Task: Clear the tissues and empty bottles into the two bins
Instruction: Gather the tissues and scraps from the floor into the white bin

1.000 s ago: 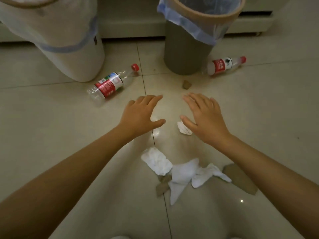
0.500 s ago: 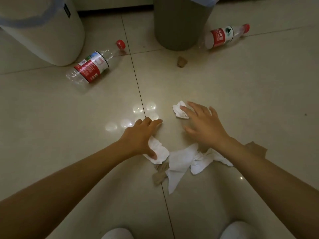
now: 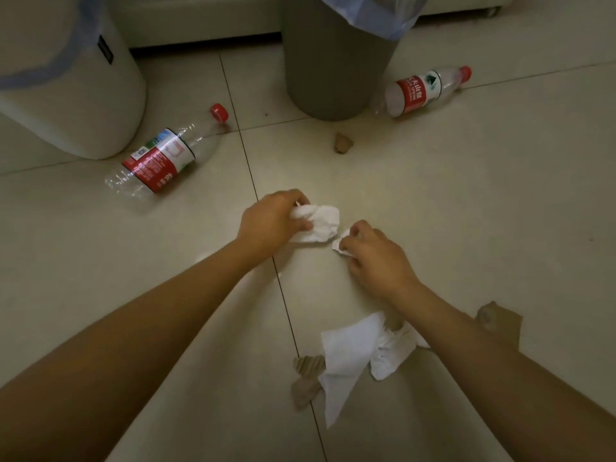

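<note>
Left hand (image 3: pixel 271 221) curled round a big white tissue (image 3: pixel 318 223), right hand (image 3: pixel 375 258) pinching a small tissue scrap (image 3: pixel 341 243), both low over the floor (image 3: pixel 466 195), likely for scooping up. More tissues (image 3: pixel 360 355) near. Two bottles (image 3: pixel 160 161) (image 3: pixel 420 90) beside the grey bin (image 3: pixel 326 71) and white bin (image 3: pixel 66 95), untouched.

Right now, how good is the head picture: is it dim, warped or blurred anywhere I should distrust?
Head view: dim, warm light and no hard glare on the beige tiled floor. Wide-angle warp bends the white bin and grey bin outward, and the frame cuts off their tops. Both hands are sharp, the left hand gripping a crumpled white tissue.
</note>
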A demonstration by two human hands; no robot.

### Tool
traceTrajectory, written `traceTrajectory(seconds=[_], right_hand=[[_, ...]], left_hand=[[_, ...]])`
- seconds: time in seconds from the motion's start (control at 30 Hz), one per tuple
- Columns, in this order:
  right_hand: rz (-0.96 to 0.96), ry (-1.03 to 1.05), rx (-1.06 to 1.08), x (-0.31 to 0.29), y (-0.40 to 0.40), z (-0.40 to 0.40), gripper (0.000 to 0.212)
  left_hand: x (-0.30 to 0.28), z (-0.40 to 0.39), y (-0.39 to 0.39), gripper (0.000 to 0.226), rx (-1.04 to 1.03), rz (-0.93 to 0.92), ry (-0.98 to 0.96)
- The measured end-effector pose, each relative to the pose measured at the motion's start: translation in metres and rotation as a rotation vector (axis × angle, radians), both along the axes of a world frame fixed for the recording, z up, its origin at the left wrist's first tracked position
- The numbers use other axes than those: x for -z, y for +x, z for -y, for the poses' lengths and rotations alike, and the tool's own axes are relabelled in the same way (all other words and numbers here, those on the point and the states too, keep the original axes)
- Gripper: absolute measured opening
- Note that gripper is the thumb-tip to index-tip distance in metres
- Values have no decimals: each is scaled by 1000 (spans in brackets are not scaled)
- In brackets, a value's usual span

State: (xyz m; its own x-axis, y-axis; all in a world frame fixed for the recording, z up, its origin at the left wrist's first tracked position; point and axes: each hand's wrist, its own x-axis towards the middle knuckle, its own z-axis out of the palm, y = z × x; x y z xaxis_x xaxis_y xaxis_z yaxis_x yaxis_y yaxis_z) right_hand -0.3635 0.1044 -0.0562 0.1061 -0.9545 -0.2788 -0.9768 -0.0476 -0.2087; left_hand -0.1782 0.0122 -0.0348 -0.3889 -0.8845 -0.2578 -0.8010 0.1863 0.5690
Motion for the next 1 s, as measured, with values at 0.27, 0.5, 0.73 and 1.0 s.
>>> traceTrajectory(seconds=[0.27,0.5,0.73,1.0], right_hand=[[160,-285,196,-3,-22,15,24],[274,-321,316,-2,-42,-2,26],[275,-382,342,6,-47,-27,26],[262,-363,319,-5,-46,-65,28]], left_hand=[[10,94,-81,55,3,-84,-6],[46,126,-107,90,288,212,-144],[47,115,-107,29,318,20,-187],[40,36,-77,17,261,-169,-12]])
